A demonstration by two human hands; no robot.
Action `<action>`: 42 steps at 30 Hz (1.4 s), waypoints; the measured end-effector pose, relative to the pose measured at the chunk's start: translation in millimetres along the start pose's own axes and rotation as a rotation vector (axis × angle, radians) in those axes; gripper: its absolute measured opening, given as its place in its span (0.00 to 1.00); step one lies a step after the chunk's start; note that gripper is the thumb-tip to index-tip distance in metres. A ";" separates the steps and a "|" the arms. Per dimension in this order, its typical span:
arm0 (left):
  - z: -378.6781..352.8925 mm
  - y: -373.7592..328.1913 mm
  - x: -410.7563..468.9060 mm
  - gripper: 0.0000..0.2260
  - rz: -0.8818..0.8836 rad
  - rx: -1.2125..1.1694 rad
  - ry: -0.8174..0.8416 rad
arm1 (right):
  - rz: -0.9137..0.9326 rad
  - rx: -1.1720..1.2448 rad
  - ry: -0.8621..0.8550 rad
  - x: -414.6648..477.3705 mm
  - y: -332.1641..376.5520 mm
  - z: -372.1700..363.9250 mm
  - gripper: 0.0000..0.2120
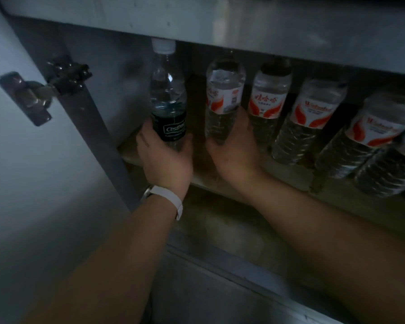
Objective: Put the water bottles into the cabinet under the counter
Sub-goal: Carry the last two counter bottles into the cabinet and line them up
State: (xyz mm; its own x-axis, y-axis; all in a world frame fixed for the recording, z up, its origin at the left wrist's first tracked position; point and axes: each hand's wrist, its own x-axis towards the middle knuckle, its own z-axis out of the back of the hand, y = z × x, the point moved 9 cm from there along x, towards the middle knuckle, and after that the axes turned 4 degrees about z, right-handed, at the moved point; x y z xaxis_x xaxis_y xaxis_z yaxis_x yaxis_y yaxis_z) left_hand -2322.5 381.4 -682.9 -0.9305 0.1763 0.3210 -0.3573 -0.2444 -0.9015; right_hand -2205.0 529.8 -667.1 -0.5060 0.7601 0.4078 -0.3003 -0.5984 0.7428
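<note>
Both hands reach into the dim cabinet under the counter. My left hand (165,157) grips the base of an upright clear bottle with a dark label and white cap (167,94) at the left end of the shelf. My right hand (234,150) holds the lower part of a bottle with a red-and-white label (222,99) beside it. Several more red-and-white labelled bottles (309,120) stand in a row to the right on the cabinet shelf (129,152). Most of their caps are hidden behind the counter's front edge.
The open cabinet door (21,183) hangs at the left, with a metal hinge (47,90) on its inner face. The counter's front edge (220,24) runs across the top. A lower ledge (220,265) lies below the shelf. A white band circles my left wrist.
</note>
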 end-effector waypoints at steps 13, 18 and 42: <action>-22.9 8.5 45.7 0.28 0.059 -0.113 0.092 | -0.165 -0.012 -0.214 25.7 -1.6 -14.3 0.37; -35.9 3.8 59.6 0.27 0.050 -0.139 0.202 | -0.107 -0.066 -0.291 25.4 -3.8 -13.9 0.34; -59.4 11.2 78.5 0.31 0.036 -0.210 0.443 | -0.099 -0.014 -0.279 16.3 -1.2 -19.0 0.36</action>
State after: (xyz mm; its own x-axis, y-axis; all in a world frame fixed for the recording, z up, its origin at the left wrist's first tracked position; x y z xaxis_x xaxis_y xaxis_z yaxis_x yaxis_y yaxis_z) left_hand -2394.8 449.1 -685.1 -0.8017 0.5713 0.1755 -0.2594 -0.0680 -0.9634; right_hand -2228.2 538.0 -671.5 -0.2325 0.8541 0.4653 -0.3493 -0.5198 0.7796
